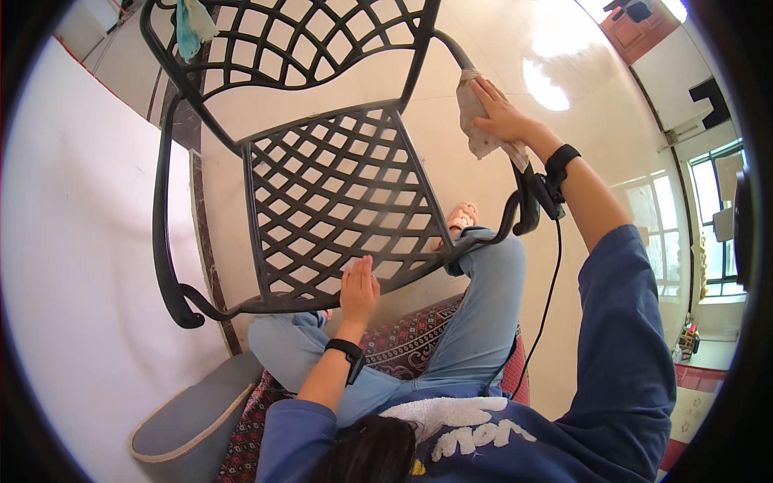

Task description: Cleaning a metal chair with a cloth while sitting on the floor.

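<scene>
A black metal lattice armchair [341,181] stands before me, its seat toward my knees and its backrest at the top of the view. My right hand [504,118] presses a wrinkled beige cloth [474,121] onto the armrest at the right. The cloth wraps over the bar, and one end hangs below my wrist. My left hand [359,293] rests with extended fingers on the front part of the lattice seat, holding nothing. A blue-green and pale rag [190,30] hangs over the backrest's upper left.
Under my legs is a patterned red and black cover [407,338]. A grey padded seat or stool [193,416] sits at lower left, beside a white wall [90,241]. A black cable [552,284] runs down from my right wrist device. Glossy beige tiles [543,338] cover the floor.
</scene>
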`<state>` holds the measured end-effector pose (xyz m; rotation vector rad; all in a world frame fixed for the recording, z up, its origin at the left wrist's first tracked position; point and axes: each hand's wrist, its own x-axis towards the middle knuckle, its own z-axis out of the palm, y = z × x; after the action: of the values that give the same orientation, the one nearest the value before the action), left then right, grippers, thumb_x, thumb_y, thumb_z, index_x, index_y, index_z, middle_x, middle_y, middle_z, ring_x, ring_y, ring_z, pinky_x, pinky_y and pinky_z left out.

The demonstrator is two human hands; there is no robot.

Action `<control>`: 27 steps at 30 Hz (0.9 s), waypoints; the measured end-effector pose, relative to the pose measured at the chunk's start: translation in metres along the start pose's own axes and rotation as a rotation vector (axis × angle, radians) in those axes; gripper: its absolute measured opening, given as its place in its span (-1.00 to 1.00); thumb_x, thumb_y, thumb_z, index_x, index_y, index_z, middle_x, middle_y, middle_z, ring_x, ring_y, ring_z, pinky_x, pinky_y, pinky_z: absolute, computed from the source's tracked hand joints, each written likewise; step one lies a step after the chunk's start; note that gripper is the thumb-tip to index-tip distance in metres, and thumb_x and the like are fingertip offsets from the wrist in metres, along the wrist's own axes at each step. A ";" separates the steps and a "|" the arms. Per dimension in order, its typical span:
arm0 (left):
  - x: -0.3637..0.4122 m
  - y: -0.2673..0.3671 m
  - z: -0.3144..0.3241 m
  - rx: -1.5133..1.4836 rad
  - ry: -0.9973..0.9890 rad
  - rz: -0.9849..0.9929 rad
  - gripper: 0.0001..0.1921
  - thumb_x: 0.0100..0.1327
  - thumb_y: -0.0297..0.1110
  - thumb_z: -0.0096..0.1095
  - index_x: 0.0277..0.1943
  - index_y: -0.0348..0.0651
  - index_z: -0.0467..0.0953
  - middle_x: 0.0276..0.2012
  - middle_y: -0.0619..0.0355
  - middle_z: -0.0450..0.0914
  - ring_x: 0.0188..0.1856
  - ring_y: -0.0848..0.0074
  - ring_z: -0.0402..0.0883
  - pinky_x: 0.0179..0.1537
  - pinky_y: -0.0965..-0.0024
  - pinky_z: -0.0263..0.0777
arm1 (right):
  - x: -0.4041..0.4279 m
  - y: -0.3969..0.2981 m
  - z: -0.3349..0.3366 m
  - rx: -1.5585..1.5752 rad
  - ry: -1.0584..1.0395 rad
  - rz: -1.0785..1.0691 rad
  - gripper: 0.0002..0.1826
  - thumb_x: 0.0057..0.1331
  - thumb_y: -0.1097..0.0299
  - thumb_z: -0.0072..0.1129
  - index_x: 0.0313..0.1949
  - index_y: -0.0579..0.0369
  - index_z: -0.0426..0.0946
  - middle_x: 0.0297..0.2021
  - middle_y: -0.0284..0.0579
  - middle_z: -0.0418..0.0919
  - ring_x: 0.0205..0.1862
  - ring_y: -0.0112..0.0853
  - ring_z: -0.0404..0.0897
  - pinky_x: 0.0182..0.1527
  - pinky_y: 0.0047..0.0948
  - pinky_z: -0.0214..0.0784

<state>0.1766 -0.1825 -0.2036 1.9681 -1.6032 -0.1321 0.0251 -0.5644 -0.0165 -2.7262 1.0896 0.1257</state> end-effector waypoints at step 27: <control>0.000 0.003 -0.004 0.096 -0.059 0.087 -0.61 -0.02 -0.38 0.06 -0.05 -0.19 0.38 -0.03 0.13 0.41 -0.05 0.33 0.41 0.02 0.26 0.25 | 0.081 0.016 -0.012 -0.648 -0.312 -0.176 -0.18 0.05 0.34 -0.03 0.25 0.30 -0.21 0.27 0.23 -0.25 0.32 0.01 -0.34 0.31 -0.23 -0.34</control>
<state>0.1764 -0.1815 -0.1985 1.9785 -1.7601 -0.0807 0.0733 -0.6329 -0.0200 -3.1673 0.8124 0.9953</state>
